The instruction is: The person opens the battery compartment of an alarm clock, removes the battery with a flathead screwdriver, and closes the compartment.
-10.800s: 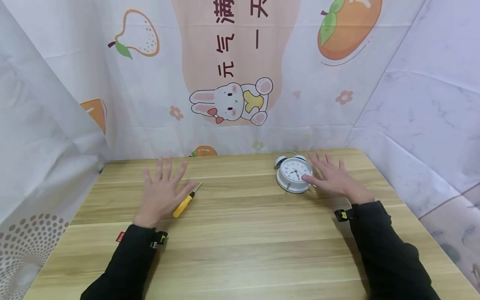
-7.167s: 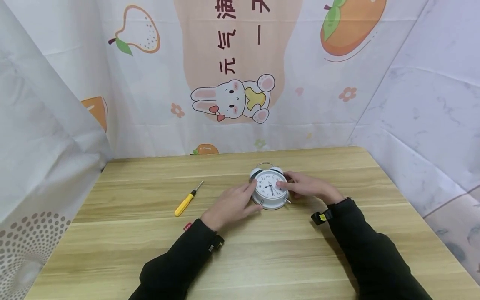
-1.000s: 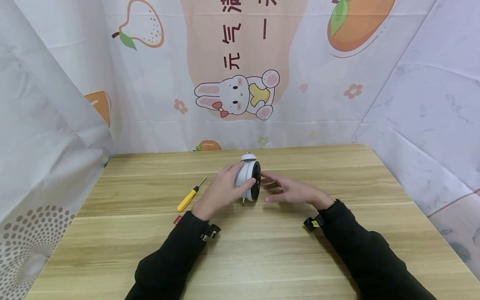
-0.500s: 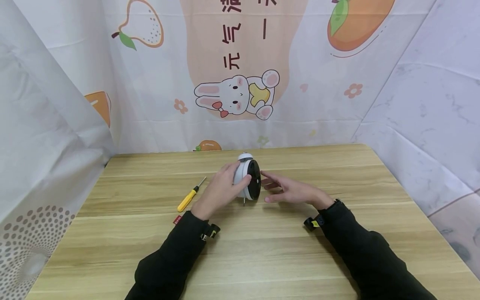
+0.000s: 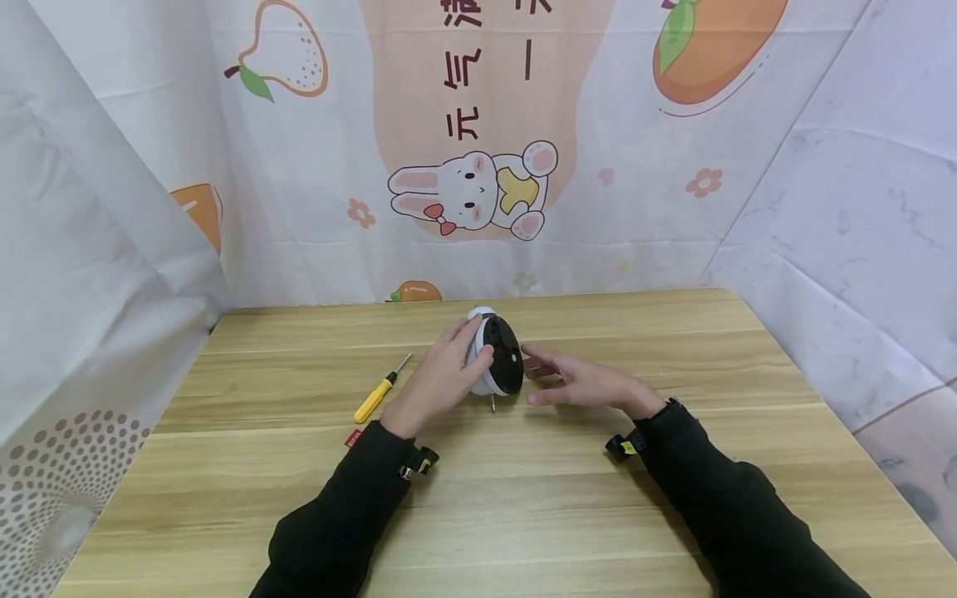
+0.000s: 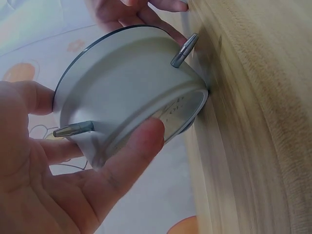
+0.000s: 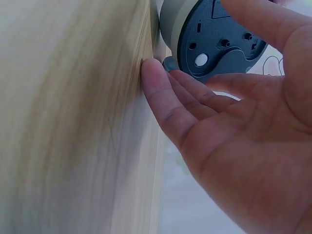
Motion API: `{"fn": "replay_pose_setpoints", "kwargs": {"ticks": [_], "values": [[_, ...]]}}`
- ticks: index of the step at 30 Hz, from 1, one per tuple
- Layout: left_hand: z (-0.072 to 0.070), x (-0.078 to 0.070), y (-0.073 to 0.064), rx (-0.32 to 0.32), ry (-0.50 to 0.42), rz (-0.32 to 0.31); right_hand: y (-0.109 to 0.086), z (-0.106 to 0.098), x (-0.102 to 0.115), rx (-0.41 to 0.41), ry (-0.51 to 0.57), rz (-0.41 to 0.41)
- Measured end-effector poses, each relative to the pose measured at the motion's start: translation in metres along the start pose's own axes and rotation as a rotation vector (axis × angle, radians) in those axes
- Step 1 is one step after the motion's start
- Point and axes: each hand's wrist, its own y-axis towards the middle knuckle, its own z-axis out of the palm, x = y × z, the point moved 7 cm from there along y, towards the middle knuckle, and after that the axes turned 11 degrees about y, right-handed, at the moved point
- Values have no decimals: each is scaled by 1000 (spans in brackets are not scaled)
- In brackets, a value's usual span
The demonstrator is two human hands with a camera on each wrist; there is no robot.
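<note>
A white twin-bell alarm clock is tilted at mid-table, its black back turned up and to the right. My left hand grips its body from the left, thumb and fingers around the rim. In the left wrist view two metal legs stick out from the clock's white side, and the dial partly shows under a fingertip. My right hand is just right of the clock, fingers loosely bent and holding nothing. The right wrist view shows knobs and a white button on the black back, close beyond the fingers.
A yellow-handled screwdriver lies on the wooden table, left of my left hand, its shaft pointing away. Behind the table's far edge hangs a printed curtain. White cloth hangs along the left side.
Over the last second my left hand has tilted the clock, so its black back faces up more. The right hand has stayed almost still. Earlier, both hands were on the clock, dial up.
</note>
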Motion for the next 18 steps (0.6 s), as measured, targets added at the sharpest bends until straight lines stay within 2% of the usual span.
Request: {"fn": "replay_pose_setpoints", "kwargs": {"ticks": [10,18], "values": [[3,1,0,40,-11,7,0,1,1,-2,-10,-5],[6,1,0,90,-42,11,0,2,2,15,-22,-50]]}}
